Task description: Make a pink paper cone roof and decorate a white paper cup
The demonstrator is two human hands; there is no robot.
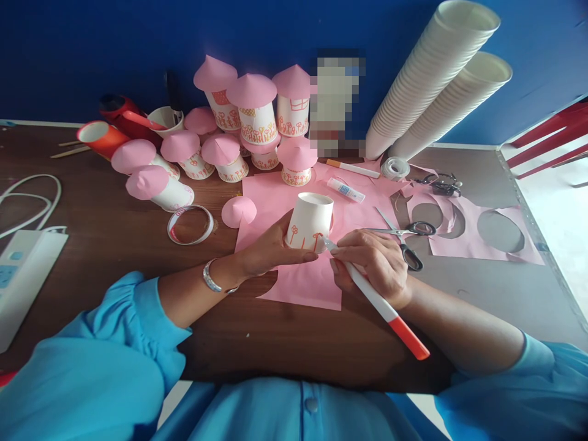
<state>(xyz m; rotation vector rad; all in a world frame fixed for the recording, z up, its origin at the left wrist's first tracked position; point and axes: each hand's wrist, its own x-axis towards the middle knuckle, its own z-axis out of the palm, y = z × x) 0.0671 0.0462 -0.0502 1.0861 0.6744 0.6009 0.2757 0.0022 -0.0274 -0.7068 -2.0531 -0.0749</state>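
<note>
My left hand (275,248) is closed round the lower part of a white paper cup (312,214), which stands upside down in my grip. Orange-red flower and stem lines show on the cup's lower side. My right hand (372,263) grips a white marker (374,297) with a red-orange end, its tip touching the cup beside a drawn flower. Beneath both hands lies a pink paper sheet (303,285). A small pink paper cone (239,212) rests left of the cup.
Decorated cups with pink cone roofs (257,119) stand behind. Scissors (411,245), a glue stick (346,190) and cut pink paper (487,245) lie on the right. Tall cup stacks (432,76) lean at the back right. A power strip (27,275) lies left, near a tape roll (190,225).
</note>
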